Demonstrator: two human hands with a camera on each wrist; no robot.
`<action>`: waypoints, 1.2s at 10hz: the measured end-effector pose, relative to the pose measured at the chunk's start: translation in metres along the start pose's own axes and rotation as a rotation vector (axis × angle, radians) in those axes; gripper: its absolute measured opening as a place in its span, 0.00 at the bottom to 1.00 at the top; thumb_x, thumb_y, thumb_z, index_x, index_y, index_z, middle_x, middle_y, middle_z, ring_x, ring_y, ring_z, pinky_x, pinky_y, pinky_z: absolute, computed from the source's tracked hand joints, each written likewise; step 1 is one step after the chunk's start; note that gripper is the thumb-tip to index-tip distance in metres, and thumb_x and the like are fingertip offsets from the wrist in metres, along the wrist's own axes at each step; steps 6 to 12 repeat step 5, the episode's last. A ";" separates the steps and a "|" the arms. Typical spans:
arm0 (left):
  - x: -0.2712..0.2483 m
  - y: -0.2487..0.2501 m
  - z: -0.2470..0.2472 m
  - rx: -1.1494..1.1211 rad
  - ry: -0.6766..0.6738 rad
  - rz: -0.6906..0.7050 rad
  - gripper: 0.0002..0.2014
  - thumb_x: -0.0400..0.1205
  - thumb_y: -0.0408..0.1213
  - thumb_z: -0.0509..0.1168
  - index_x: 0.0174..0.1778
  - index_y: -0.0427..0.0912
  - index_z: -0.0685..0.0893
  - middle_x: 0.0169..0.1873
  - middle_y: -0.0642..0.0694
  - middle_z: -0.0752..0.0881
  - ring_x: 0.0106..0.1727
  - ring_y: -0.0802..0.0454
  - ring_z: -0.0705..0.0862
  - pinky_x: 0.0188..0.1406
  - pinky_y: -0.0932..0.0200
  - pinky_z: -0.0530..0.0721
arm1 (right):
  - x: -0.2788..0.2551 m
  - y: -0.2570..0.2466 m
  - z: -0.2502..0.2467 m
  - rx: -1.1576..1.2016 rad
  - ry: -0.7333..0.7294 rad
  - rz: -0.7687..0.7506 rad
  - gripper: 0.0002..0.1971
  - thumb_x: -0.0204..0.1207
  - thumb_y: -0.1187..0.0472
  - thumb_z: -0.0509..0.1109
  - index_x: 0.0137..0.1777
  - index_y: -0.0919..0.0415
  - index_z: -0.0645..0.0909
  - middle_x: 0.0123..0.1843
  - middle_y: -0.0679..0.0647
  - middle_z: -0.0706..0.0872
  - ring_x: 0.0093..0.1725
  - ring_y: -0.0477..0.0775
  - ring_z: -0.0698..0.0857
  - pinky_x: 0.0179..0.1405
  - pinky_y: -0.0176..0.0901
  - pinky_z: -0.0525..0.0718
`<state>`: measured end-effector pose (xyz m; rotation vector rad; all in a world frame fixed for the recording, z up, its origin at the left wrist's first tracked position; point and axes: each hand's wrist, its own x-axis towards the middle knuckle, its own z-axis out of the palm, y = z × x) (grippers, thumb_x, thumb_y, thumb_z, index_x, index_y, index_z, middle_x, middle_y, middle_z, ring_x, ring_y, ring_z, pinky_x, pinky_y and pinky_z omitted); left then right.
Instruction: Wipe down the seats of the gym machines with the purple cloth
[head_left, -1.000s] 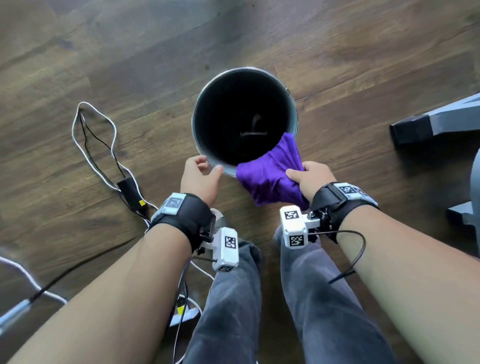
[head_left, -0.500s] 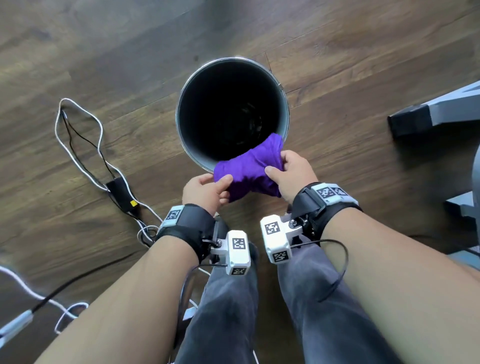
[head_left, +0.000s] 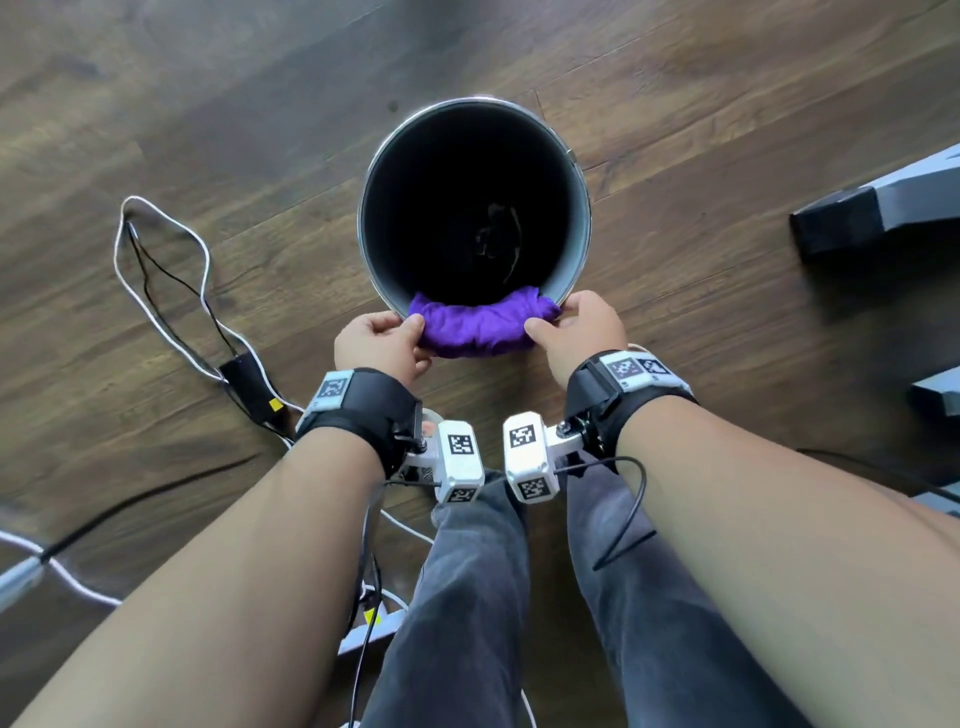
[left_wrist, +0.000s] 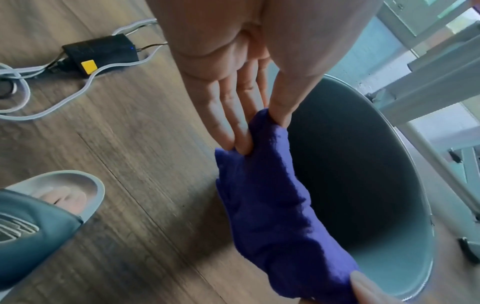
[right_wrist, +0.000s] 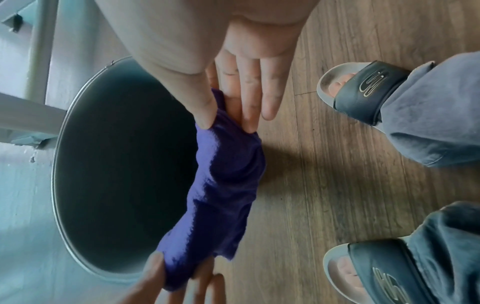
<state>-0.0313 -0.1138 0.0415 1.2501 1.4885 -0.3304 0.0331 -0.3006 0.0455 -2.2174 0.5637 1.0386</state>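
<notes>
Grey-trousered legs (head_left: 488, 597) nearest. Left hand (head_left: 382, 345) and right hand (head_left: 574, 332) each pinch one end of the bunched purple fabric cloth (head_left: 480, 325), held stretched over the near rim of the round grey metal bucket (head_left: 579, 228). Grey machine frame (head_left: 878, 208) beyond; no seat visible, so wiping looks not yet begun.

Left hand (head_left: 382, 345): was resting on bucket (head_left: 581, 249) rim, apart from purple cloth (head_left: 480, 325); moved to cloth, now pinches its left end. Right hand (head_left: 576, 332): shifted to cloth's right end, pinching it. Cloth: was loose drape hanging from right hand alone over near rim; now bunched into horizontal roll stretched between both hands over near rim.
</notes>
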 end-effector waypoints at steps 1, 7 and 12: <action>0.000 -0.003 -0.003 0.098 -0.093 -0.050 0.09 0.82 0.31 0.72 0.39 0.41 0.79 0.44 0.30 0.88 0.46 0.32 0.91 0.50 0.38 0.91 | 0.005 0.001 -0.002 0.039 0.050 0.040 0.10 0.74 0.58 0.74 0.52 0.56 0.78 0.46 0.52 0.86 0.48 0.56 0.84 0.38 0.42 0.72; -0.006 -0.038 -0.018 0.265 -0.146 0.093 0.07 0.82 0.35 0.72 0.44 0.45 0.79 0.37 0.44 0.87 0.33 0.47 0.87 0.32 0.54 0.86 | -0.011 0.035 -0.010 -0.131 0.051 0.069 0.13 0.69 0.45 0.71 0.52 0.41 0.76 0.41 0.41 0.87 0.50 0.52 0.84 0.67 0.59 0.78; -0.006 -0.038 -0.018 0.265 -0.146 0.093 0.07 0.82 0.35 0.72 0.44 0.45 0.79 0.37 0.44 0.87 0.33 0.47 0.87 0.32 0.54 0.86 | -0.011 0.035 -0.010 -0.131 0.051 0.069 0.13 0.69 0.45 0.71 0.52 0.41 0.76 0.41 0.41 0.87 0.50 0.52 0.84 0.67 0.59 0.78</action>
